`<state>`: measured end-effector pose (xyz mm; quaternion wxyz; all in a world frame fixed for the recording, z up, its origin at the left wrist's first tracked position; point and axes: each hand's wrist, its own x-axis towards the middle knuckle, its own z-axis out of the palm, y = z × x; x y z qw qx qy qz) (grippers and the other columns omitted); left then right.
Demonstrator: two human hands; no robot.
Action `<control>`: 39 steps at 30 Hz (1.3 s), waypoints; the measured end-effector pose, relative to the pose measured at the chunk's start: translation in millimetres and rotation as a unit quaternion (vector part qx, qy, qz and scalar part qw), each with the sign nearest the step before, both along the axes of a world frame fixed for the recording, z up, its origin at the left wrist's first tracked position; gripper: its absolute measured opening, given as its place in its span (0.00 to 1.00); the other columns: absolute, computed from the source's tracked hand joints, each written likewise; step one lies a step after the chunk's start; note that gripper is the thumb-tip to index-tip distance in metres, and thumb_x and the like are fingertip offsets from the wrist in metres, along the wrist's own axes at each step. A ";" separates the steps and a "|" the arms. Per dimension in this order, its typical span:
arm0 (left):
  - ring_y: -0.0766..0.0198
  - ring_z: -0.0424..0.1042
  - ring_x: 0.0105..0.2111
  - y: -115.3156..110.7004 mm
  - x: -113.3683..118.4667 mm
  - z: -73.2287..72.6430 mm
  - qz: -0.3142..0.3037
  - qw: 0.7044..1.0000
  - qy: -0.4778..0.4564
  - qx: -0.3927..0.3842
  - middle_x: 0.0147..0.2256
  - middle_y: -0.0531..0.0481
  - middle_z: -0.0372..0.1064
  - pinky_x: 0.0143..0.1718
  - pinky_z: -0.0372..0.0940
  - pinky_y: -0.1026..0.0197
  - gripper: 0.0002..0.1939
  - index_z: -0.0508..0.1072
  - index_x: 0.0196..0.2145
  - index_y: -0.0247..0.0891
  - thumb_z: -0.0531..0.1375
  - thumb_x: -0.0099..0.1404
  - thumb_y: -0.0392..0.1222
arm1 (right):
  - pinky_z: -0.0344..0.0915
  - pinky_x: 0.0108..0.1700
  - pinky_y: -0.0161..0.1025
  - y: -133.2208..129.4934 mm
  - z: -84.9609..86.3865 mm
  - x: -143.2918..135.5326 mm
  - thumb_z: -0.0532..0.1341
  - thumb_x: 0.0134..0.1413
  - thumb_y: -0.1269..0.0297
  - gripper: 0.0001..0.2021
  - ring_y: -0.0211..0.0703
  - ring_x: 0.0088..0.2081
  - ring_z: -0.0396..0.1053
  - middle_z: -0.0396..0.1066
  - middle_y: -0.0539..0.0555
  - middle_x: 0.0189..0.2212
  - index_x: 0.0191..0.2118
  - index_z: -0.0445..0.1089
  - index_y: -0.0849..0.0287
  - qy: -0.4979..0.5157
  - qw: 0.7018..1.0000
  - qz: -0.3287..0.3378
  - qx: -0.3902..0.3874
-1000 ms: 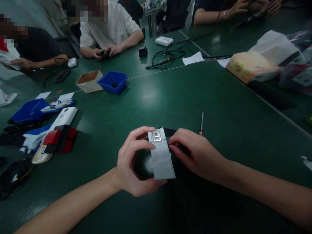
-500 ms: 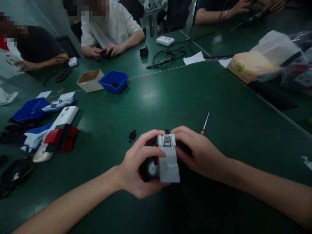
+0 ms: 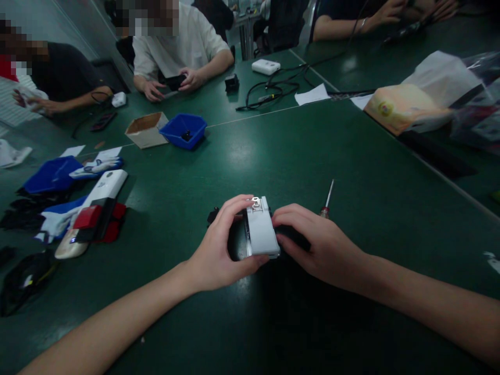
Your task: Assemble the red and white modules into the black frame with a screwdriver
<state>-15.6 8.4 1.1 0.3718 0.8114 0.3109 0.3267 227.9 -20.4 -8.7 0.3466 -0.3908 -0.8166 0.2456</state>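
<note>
A light-grey, box-shaped device (image 3: pixel 262 229) with a metal fitting on its far end is between my hands, above the green table. My left hand (image 3: pixel 219 247) is closed round its left side, with the fingers at the far end and the thumb at the near end. My right hand (image 3: pixel 316 239) has curled fingers, their tips against the device's right edge; what lies under them is hidden. Just left of my left fingers a small black part (image 3: pixel 212 215) lies on the table, partly covered. A screwdriver (image 3: pixel 328 199) lies beyond my right hand.
A blue bin (image 3: pixel 183 131) and a cardboard box (image 3: pixel 146 131) stand farther off. At left are a white device with red parts (image 3: pixel 91 216), gloves (image 3: pixel 97 166) and a coiled cable (image 3: pixel 27 281). A plastic bag (image 3: pixel 441 78) lies at right. Other people sit across the table.
The grey device has tilted and moved slightly left and away from me. My left hand moved with it, its thumb now at the near end. My right hand has barely moved.
</note>
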 end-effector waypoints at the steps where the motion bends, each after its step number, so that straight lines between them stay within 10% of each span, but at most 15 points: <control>1: 0.40 0.67 0.63 0.4 -0.1 0.8 0.001 1.000 0.009 -0.002 0.65 0.34 0.60 0.62 0.67 0.38 0.44 0.59 0.67 0.46 0.73 0.57 0.44 | 0.75 0.48 0.49 -0.1 0.0 0.8 0.57 0.67 0.71 0.11 0.50 0.48 0.75 0.75 0.60 0.48 0.52 0.68 0.57 -0.003 1.000 -0.004 0.001; 6: 0.39 0.69 0.61 3.3 -1.7 4.4 0.008 0.997 0.081 -0.009 0.64 0.35 0.64 0.63 0.65 0.35 0.52 0.52 0.71 0.45 0.74 0.56 0.45 | 0.73 0.55 0.59 3.9 -1.4 10.5 0.61 0.66 0.63 0.16 0.57 0.54 0.73 0.74 0.64 0.53 0.57 0.67 0.58 -0.065 0.997 -0.036 0.032; 13: 0.39 0.70 0.60 3.7 -2.4 5.0 0.034 0.996 0.087 -0.011 0.63 0.36 0.66 0.58 0.71 0.37 0.52 0.56 0.69 0.46 0.75 0.53 0.46 | 0.68 0.60 0.68 16.2 -4.2 17.7 0.77 0.41 0.46 0.52 0.70 0.63 0.67 0.66 0.68 0.64 0.68 0.58 0.58 -0.131 0.991 -0.026 -0.011; 39: 0.36 0.67 0.61 -1.4 -6.8 -6.0 0.037 0.996 0.065 0.058 0.63 0.34 0.61 0.60 0.67 0.34 0.63 0.49 0.70 0.47 0.78 0.44 0.48 | 0.70 0.54 0.56 9.5 4.4 12.3 0.75 0.46 0.53 0.49 0.61 0.54 0.71 0.68 0.67 0.60 0.69 0.51 0.58 -0.074 0.997 0.017 0.006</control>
